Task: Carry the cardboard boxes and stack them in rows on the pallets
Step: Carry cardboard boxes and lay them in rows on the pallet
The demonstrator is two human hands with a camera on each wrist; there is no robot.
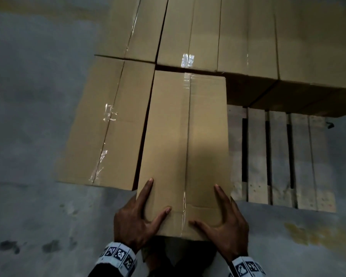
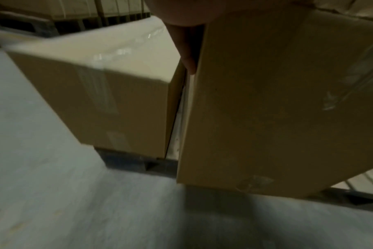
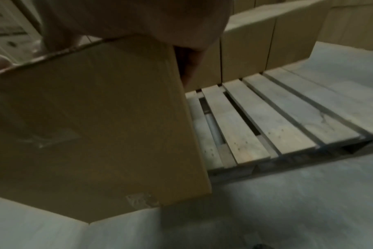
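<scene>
I hold a long taped cardboard box (image 1: 186, 136) by its near end, lengthwise over the wooden pallet (image 1: 278, 156). My left hand (image 1: 158, 196) grips its left corner, thumb on top, the other fingers down the side. My right hand (image 1: 203, 203) grips the right corner the same way. The box lies close beside another box (image 1: 108, 124) on the pallet, with a narrow gap between them. In the left wrist view my fingers (image 2: 187, 55) sit in that gap against the held box (image 2: 277, 101). The right wrist view shows the box's end face (image 3: 96, 126) tilted, and my fingers (image 3: 189, 67) on its right side.
A back row of boxes (image 1: 228, 37) fills the far half of the pallet, just beyond the held box's far end. Bare slats (image 3: 266, 121) lie to the right of the held box. Grey concrete floor (image 1: 38, 116) surrounds the pallet on the left and near sides.
</scene>
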